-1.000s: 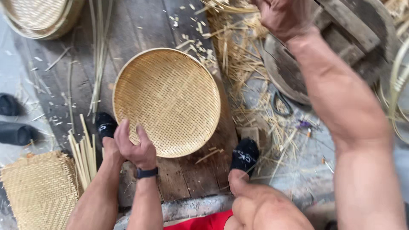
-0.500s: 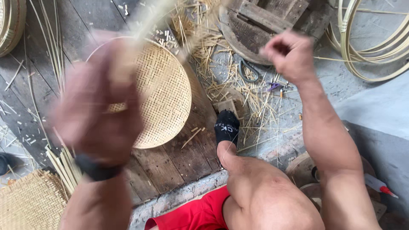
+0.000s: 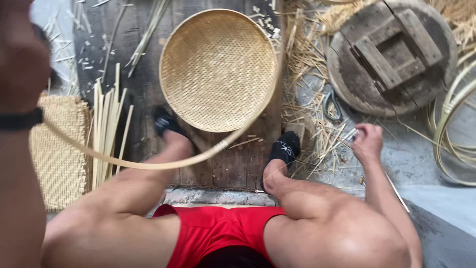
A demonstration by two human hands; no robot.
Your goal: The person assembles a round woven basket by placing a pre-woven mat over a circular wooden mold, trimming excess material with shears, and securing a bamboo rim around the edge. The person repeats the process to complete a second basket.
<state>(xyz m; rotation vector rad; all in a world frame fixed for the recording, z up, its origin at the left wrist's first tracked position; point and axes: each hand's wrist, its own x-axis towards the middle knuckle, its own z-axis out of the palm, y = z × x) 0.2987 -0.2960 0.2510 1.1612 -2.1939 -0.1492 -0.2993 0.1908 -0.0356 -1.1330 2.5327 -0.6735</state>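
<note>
2 hands apart, bamboo strip (image 3: 148, 164) crossing legs, woven tray (image 3: 218, 69) beyond

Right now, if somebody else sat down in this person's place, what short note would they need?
Left hand: raised close to the camera, blurred, appears to hold one end of a long bent bamboo strip that arcs over the legs.
Right hand: low by the straw litter, fingers closed on something small, unclear what.
Round woven tray: on the wooden boards between the feet, weave complete.
Left: the strip is loose, not on the tray.
</note>
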